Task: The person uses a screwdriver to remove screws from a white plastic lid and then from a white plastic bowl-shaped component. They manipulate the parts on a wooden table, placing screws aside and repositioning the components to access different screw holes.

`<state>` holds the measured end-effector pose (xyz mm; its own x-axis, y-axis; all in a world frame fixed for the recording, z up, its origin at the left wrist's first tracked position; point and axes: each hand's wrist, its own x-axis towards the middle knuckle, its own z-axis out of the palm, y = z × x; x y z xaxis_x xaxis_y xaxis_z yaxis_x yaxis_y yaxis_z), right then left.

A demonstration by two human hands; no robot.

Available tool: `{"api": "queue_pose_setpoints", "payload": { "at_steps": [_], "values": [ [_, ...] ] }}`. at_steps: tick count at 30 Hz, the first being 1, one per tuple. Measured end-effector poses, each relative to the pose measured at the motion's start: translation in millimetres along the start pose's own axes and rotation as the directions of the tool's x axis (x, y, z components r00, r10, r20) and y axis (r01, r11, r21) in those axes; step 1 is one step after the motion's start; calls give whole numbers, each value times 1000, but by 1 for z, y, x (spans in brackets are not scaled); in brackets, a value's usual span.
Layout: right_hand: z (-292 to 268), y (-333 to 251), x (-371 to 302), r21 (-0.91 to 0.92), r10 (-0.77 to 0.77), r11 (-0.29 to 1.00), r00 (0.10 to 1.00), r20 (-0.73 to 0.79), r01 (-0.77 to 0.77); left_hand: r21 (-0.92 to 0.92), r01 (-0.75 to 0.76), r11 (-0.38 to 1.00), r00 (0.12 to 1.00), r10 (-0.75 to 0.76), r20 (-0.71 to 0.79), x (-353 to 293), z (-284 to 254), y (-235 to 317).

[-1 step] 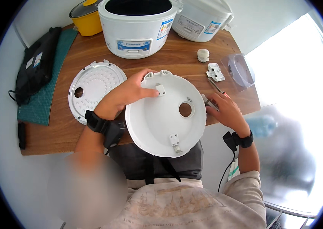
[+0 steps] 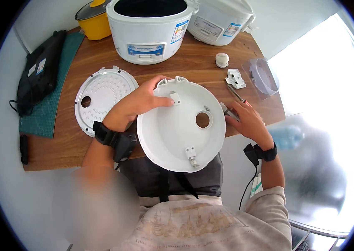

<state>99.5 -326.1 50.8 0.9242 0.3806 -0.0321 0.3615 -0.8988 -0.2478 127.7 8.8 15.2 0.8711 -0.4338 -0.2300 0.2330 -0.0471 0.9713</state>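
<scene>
Virtually nothing has changed between the preceding view and the present one: both hands and the parts keep their mutual positions, apart from a very slight shift of the whole scene. This suggests a steady hold, with no step visibly begun or completed in the interval.

The white round shell is held above the near edge of the table, partly over the person's lap, with its hollow inner face toward the viewer. It bears an off-centre circular hole, an upper white block and a lower white block.

Left side: the grip of the left hand is clasped over the shell's upper-left rim, the thumb lying along the inner face and reaching the upper block. Right side: the right hand is at the opposite rim, its fingertips beside a small pale fitting. A screwdriver runs in line with this hand, its handle partly hidden; whether the right grip encloses the tool, the fitting or neither cannot be told.

Surrounding parts: a dimpled metal disc, also with a hole, lies left of the shell, partly behind the left forearm. Beyond the right hand lie a white bracket, a round white cap and a clear plastic piece. Behind stands an uncovered white cooker.
</scene>
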Motion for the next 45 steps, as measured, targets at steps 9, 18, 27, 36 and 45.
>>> {"api": "queue_pose_setpoints", "payload": {
  "at_steps": [9,18,27,36,45],
  "values": [
    [-1,6,-2,182,200,967,973,-116,-177,-4,17,1000,1000,-17,-26,-3,3,4],
    [-43,-25,-21,329,172,941,947,-272,-76,-104,113,988,993,-117,-31,-2,3,5],
    [-58,-65,-18,247,-114,956,975,-192,160,-224,145,964,989,-137,47,-1,5,5],
    [-67,-53,13,173,-230,948,950,-210,268,-331,117,936,993,-117,19,-5,8,7],
    [-77,-53,35,143,-317,929,934,-162,340,-396,83,914,996,-67,55,1,3,-3]
  ]
}}
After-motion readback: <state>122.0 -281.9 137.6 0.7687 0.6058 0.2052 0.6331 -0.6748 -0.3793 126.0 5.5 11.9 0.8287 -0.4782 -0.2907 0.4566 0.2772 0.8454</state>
